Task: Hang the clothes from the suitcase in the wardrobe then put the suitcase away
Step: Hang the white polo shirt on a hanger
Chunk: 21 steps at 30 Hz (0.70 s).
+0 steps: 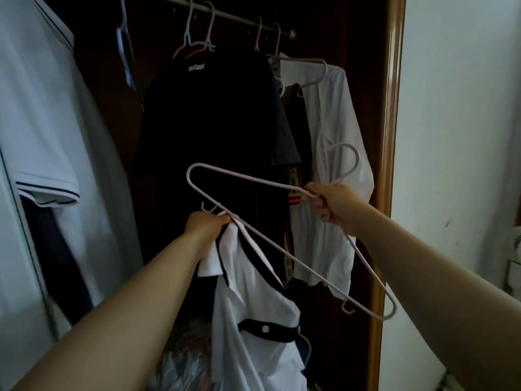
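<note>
In front of the open wardrobe, my left hand (205, 224) grips the collar of a white shirt with dark trim (253, 314), which hangs down below it. My right hand (331, 203) holds a pale pink hanger (282, 249) at its neck, tilted, with the hook pointing up and right. The hanger's lower bar crosses the shirt collar right at my left fingers. The suitcase is out of view.
A metal rail (239, 19) runs across the wardrobe top with several pale hangers on it. On it hang a dark shirt (214, 114) and a white blouse (335, 165). A white polo (42, 122) hangs at the left. The wooden wardrobe frame (390, 136) and a wall stand on the right.
</note>
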Available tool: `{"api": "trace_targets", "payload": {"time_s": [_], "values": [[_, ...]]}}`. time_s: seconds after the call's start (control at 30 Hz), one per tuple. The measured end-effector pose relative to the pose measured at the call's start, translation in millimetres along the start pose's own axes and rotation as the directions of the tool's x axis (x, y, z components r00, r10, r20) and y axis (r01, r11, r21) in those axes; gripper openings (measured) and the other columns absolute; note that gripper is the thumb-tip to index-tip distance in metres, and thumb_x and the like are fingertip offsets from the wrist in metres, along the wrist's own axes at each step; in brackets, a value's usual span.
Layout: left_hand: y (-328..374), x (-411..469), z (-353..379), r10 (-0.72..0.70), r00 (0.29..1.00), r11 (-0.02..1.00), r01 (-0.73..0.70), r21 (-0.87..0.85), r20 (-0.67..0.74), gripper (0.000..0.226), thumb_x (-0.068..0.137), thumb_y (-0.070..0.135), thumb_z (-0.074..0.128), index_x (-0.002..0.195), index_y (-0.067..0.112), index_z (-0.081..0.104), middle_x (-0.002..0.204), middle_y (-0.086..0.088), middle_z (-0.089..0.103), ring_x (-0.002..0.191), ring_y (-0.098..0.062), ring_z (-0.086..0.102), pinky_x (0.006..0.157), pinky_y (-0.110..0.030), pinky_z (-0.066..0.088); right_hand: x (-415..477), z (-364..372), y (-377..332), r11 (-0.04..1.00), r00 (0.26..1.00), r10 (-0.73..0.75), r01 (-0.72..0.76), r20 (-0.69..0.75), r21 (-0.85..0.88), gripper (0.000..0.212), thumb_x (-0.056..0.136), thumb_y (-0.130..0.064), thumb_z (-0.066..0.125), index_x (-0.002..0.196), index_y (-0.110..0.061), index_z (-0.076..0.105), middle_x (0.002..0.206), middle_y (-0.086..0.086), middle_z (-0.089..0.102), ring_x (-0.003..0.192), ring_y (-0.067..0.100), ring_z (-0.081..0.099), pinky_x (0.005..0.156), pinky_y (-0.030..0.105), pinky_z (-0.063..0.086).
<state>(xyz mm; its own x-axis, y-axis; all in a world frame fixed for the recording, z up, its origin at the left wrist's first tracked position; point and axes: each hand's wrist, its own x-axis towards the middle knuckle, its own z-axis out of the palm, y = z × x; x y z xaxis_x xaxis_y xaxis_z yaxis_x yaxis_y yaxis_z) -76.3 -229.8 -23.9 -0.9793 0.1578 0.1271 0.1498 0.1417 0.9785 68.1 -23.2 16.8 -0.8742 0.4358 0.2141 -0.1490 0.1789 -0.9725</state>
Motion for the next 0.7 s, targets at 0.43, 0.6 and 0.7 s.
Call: {"api": "trace_targets", "payload": {"time_s": [0.43, 0.6, 0.7], "values": [[17, 20, -31, 0.238, 0.971, 0.92, -0.234, 0.316, 0.025, 0.029, 0.082, 0.028, 0.07, 0.064, 0.01, 0.056, 0.068, -0.022, 0.053, 0.065, -0.029, 0.058, 0.064, -0.037, 0.047, 1, 4, 25, 0.952, 0.993, 0.107, -0.116, -0.048, -0.283, 0.027, 0.093, -0.016, 0.051, 0.068, -0.011, 0.058, 0.042, -0.008, 0.049, 0.032, 0.004, 0.038, 0.034, 0.017, 0.026], [31, -7, 13, 0.352, 0.907, 0.833, -0.416, 0.364, 0.231, 0.031, 0.079, 0.03, 0.072, 0.075, -0.001, 0.073, 0.068, -0.015, 0.062, 0.067, -0.022, 0.06, 0.062, -0.032, 0.043, 4, 54, 20, 0.976, 1.0, 0.03, -0.031, -0.009, -0.213, 0.028, 0.095, -0.016, 0.053, 0.071, -0.007, 0.066, 0.061, 0.002, 0.063, 0.052, 0.013, 0.051, 0.049, 0.019, 0.039], [41, -16, 24, 0.33, 0.889, 0.845, -0.429, 0.321, 0.317, 0.035, 0.078, 0.041, 0.063, 0.073, 0.007, 0.068, 0.078, -0.013, 0.064, 0.076, -0.024, 0.059, 0.07, -0.033, 0.045, 9, 69, 20, 0.98, 0.996, 0.062, -0.072, -0.058, -0.183, 0.02, 0.094, -0.016, 0.05, 0.08, -0.005, 0.059, 0.061, 0.007, 0.051, 0.045, 0.014, 0.038, 0.042, 0.023, 0.029]]}}
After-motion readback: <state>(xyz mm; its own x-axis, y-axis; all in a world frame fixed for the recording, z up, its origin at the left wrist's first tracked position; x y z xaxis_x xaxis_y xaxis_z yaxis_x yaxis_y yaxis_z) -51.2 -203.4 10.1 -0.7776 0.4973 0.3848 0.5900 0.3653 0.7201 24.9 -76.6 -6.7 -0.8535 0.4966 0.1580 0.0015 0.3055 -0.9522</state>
